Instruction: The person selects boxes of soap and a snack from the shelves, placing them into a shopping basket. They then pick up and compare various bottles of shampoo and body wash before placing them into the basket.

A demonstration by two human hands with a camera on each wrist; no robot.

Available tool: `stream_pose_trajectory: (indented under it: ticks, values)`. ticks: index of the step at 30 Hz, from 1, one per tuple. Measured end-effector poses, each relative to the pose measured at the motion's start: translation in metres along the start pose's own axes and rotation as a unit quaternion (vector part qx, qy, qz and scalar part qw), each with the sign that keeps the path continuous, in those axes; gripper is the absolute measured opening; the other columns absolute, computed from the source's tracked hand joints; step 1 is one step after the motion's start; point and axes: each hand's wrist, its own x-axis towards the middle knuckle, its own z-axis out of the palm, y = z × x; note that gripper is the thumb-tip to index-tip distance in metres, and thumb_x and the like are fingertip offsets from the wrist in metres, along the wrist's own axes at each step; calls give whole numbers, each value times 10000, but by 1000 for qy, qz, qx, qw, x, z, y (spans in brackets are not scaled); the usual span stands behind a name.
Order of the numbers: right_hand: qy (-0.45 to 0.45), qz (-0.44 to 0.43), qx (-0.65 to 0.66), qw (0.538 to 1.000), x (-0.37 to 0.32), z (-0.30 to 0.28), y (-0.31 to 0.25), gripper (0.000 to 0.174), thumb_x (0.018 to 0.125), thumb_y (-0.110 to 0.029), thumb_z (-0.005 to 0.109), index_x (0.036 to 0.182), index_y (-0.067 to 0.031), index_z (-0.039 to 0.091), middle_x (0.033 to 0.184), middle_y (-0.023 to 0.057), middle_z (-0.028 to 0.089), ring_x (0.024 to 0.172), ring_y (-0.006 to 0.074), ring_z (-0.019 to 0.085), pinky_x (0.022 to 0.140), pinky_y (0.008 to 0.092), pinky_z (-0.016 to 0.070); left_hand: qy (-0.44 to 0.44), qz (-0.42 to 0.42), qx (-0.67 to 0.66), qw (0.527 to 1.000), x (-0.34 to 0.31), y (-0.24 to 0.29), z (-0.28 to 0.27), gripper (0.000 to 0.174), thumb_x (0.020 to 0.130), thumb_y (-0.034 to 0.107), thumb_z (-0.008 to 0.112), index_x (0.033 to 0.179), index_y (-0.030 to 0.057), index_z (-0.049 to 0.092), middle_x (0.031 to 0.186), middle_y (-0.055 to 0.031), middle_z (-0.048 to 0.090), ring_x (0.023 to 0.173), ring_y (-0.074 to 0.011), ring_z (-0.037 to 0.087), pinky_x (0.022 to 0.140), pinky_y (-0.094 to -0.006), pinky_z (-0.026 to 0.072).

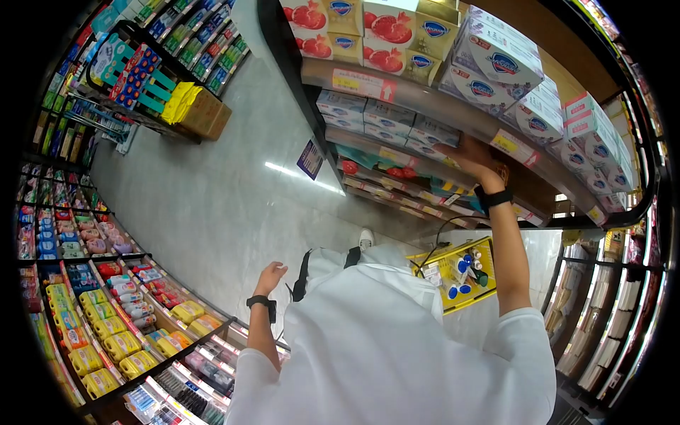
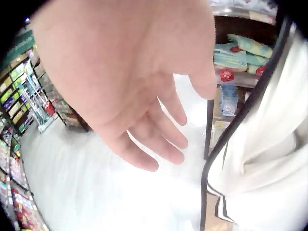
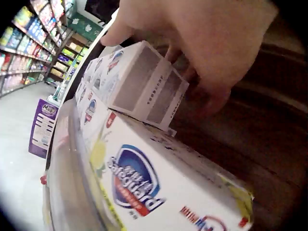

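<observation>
In the head view my right hand (image 1: 469, 159) reaches into a lower shelf among white soap boxes (image 1: 432, 132). The right wrist view shows this hand (image 3: 207, 41) over a white box (image 3: 134, 84), thumb at its front side and fingers behind; part of the contact is hidden. That box lies on a row of boxes, next to a larger-looking Safeguard box (image 3: 132, 178). My left hand (image 1: 269, 278) hangs beside the body, holding nothing. Its fingers are relaxed and slightly bent in the left wrist view (image 2: 130, 82).
A yellow basket (image 1: 460, 306) with bottles stands by the shelf, right of the body. Above the right hand runs an upper shelf edge (image 1: 425, 93) with more soap boxes. Shelves of yellow bottles (image 1: 110, 327) stand at left; a cardboard box (image 1: 207, 115) is farther off.
</observation>
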Motion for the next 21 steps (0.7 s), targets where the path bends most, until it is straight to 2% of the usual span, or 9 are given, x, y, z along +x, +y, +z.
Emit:
stream_pose_trajectory:
  ticks: [1, 3, 4, 7, 11, 13, 17, 19, 21]
  values:
    - [2, 1, -1, 1000, -7, 5, 8, 700, 789, -363, 718, 1301, 20, 433, 1282, 214, 503, 1180, 352, 474, 999, 388, 358, 4, -21, -22, 1000, 0, -17, 3, 471, 838, 351, 653, 1121, -21, 594, 918, -170, 673, 845, -250, 643, 768, -341, 490]
    - [224, -97, 9, 970, -22, 27, 40, 657, 775, -404, 716, 1244, 5, 507, 1264, 222, 522, 1147, 375, 496, 957, 428, 391, 7, -61, -51, 997, -2, -61, 11, 446, 836, 338, 653, 1098, -19, 604, 875, -140, 667, 787, -216, 634, 730, -319, 491]
    - [314, -101, 35, 943, -34, 40, 48, 509, 803, -306, 706, 1180, -2, 549, 1137, 186, 577, 1047, 341, 540, 913, 417, 409, -8, -85, -72, 994, -11, -71, 12, 441, 834, 337, 660, 1089, -19, 606, 880, -134, 664, 783, -214, 634, 714, -322, 495]
    - [350, -14, 80, 933, -94, 77, 55, 378, 831, -210, 671, 1139, -20, 561, 1023, 138, 593, 959, 299, 567, 844, 393, 444, -33, -159, -95, 982, -30, -113, 19, 406, 828, 338, 680, 1048, 4, 613, 892, -108, 654, 750, -197, 632, 621, -318, 492]
    - [32, 106, 189, 976, -201, 156, 75, 325, 847, -225, 634, 1118, -56, 576, 960, 104, 630, 859, 302, 610, 768, 384, 483, -109, -167, -116, 973, -50, -157, 21, 354, 824, 340, 685, 1035, 67, 608, 872, -71, 647, 715, -163, 624, 544, -277, 430]
    - [-224, 155, 37, 962, -268, 207, 113, 386, 859, -283, 609, 1148, -27, 583, 950, 137, 649, 897, 269, 621, 778, 337, 489, -118, -142, -122, 975, -59, -161, 17, 331, 842, 333, 660, 1030, 66, 609, 876, -65, 645, 724, -160, 623, 559, -284, 433]
    - [-236, 276, 53, 930, -438, 305, 166, 405, 818, -329, 636, 1083, -24, 611, 887, 139, 660, 792, 284, 634, 725, 346, 501, -128, -108, -104, 980, -53, -167, 10, 314, 852, 315, 641, 1041, 67, 611, 880, -69, 643, 743, -157, 621, 568, -280, 433]
    - [-208, 323, 66, 921, -511, 325, 159, 378, 806, -324, 649, 1043, -31, 629, 865, 126, 660, 743, 266, 636, 696, 347, 504, -133, -154, -60, 977, -52, -160, 5, 266, 849, 240, 592, 1050, 67, 594, 984, -66, 623, 873, -172, 604, 728, -339, 459]
    - [-131, 558, 233, 786, -566, 312, 120, 288, 806, -298, 656, 964, -57, 650, 807, 88, 645, 673, 208, 619, 636, 336, 493, -158, -127, -43, 978, -45, -171, 9, 249, 849, 275, 606, 1019, 93, 596, 952, -55, 625, 838, -160, 603, 693, -342, 444]
